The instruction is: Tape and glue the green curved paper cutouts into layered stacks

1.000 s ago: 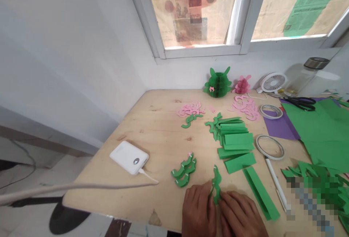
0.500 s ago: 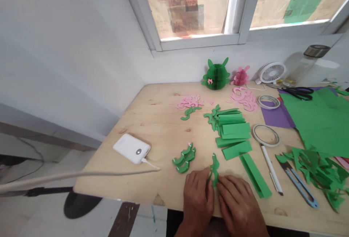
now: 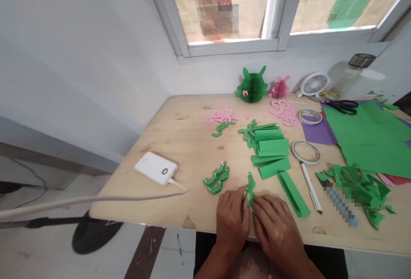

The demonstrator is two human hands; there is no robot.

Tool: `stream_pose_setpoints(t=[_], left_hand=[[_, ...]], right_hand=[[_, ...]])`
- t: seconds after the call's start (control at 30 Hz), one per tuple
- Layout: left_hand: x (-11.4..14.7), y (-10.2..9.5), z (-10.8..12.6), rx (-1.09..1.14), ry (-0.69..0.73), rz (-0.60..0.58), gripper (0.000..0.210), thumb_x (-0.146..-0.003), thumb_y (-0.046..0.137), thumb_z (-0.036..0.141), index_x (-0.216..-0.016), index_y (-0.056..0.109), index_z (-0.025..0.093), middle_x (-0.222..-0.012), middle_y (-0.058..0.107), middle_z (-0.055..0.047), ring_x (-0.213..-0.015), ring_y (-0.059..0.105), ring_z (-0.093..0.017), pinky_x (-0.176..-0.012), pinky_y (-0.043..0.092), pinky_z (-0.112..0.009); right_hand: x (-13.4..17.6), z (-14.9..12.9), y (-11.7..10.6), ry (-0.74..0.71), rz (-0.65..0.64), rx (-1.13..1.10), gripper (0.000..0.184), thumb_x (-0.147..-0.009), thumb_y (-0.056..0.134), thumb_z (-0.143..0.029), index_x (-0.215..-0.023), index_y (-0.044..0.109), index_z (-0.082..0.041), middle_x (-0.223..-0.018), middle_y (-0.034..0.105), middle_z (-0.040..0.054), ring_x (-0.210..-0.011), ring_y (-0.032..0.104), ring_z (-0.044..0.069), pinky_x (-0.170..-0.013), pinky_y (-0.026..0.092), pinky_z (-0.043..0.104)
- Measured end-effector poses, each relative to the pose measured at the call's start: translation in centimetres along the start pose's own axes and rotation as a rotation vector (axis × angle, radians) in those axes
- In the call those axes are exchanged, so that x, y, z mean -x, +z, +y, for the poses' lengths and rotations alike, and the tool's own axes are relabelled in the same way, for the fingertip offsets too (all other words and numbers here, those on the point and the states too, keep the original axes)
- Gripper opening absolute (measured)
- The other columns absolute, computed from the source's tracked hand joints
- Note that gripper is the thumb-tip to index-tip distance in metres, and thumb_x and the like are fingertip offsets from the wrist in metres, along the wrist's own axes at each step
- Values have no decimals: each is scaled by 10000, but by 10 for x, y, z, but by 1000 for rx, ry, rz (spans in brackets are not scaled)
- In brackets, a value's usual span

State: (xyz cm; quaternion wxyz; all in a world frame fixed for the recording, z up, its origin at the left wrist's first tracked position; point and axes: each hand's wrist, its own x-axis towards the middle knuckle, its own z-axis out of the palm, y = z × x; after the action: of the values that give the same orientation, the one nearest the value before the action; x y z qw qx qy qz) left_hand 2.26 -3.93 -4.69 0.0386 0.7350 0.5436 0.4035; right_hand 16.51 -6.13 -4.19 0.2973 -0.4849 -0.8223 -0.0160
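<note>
Near the table's front edge, a small green paper cutout with wavy edges (image 3: 250, 184) stands up between my hands. My left hand (image 3: 231, 215) pinches its lower left side, while my right hand (image 3: 278, 221) closes on its lower right side. The cutout's bottom is hidden by my fingers. Left of it lie curved green paper pieces (image 3: 216, 179) with small white strips on them. Folded green paper strips (image 3: 272, 147) are stacked beyond my right hand, and a single folded strip (image 3: 293, 194) lies beside that hand.
A white power bank (image 3: 156, 167) with a cable sits at left. To the right are a tape roll (image 3: 293, 155), a white pen (image 3: 311, 188), a blurred cutter-like tool (image 3: 342, 205) and green scraps (image 3: 356, 187). A green paper figure (image 3: 253, 87) stands against the wall.
The view has shifted slightly, so the tabletop appears a little higher and the items at right further left. Both hands keep hold of the green cutout, with little other movement.
</note>
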Motion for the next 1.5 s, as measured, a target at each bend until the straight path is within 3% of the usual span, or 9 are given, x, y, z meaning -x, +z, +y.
stream_pose_setpoints(t=[0.27, 0.53, 0.67, 0.8, 0.9, 1.0, 1.13, 1.3, 1.5], left_hand=[[1, -1, -2, 49, -18, 2, 261, -884, 438, 111, -1114, 552, 158, -857, 655, -62, -760, 604, -186, -680, 474, -319], [-3, -10, 2, 107, -42, -118, 343, -859, 511, 150, -1201, 491, 170, -971, 652, -82, -857, 605, -209, -748, 489, -359], [-8, -15, 3, 155, -38, -158, 379, -847, 544, 188, -1220, 478, 179, -1014, 644, -92, -903, 602, -221, -772, 494, -371], [-12, -18, 2, 190, -9, -117, 345, -844, 519, 149, -1187, 496, 177, -1005, 647, -89, -919, 608, -215, -801, 490, -369], [-14, -19, 0, 190, 11, -86, 339, -839, 510, 119, -1174, 501, 170, -1005, 650, -88, -924, 612, -208, -813, 490, -362], [-13, -18, -1, 189, 18, -48, 332, -836, 505, 110, -1163, 506, 170, -986, 652, -87, -912, 611, -210, -801, 490, -362], [-13, -15, -5, 184, 15, -12, 310, -832, 495, 93, -1132, 524, 163, -954, 649, -85, -887, 606, -210, -778, 487, -357], [-13, -15, -8, 196, 3, -3, 300, -823, 499, 76, -1109, 529, 163, -929, 643, -80, -875, 605, -205, -776, 490, -351], [-14, -16, -7, 211, -30, -28, 283, -821, 510, 78, -1091, 530, 161, -910, 639, -78, -853, 608, -199, -754, 503, -343]], right_hand=[[1, 3, 3, -1, 39, -12, 284, -844, 464, -113, -1030, 671, -171, -1057, 708, 88, -1023, 606, 230, -899, 461, 424], [1, 16, -13, 23, 37, -91, 324, -846, 480, -127, -1137, 616, -171, -1101, 687, 94, -1027, 621, 223, -892, 485, 404], [-27, 37, -34, 56, 39, -63, 316, -855, 508, -163, -1151, 615, -186, -1105, 685, 93, -1060, 607, 234, -913, 462, 416], [-80, 71, -43, 30, -30, 65, 218, -901, 502, -261, -1027, 671, -208, -1063, 692, 80, -1013, 599, 239, -864, 431, 413], [-128, 98, -35, 11, -129, 147, 222, -905, 500, -278, -976, 695, -198, -1053, 689, 80, -1021, 569, 249, -837, 392, 402], [-175, 116, -20, 112, -333, 252, 237, -894, 520, -297, -1002, 702, -190, -991, 702, 78, -1002, 548, 265, -838, 338, 412], [-222, 122, 4, 131, -401, 301, 278, -898, 501, -320, -964, 715, -155, -964, 699, 121, -969, 538, 288, -821, 297, 432], [-245, 117, 31, 94, -503, 355, 319, -869, 524, -357, -909, 731, -117, -991, 678, 170, -996, 508, 305, -810, 291, 428], [-252, 115, 53, 92, -550, 390, 365, -814, 565, -376, -985, 720, -94, -1099, 635, 197, -1075, 450, 335, -877, 266, 461]])
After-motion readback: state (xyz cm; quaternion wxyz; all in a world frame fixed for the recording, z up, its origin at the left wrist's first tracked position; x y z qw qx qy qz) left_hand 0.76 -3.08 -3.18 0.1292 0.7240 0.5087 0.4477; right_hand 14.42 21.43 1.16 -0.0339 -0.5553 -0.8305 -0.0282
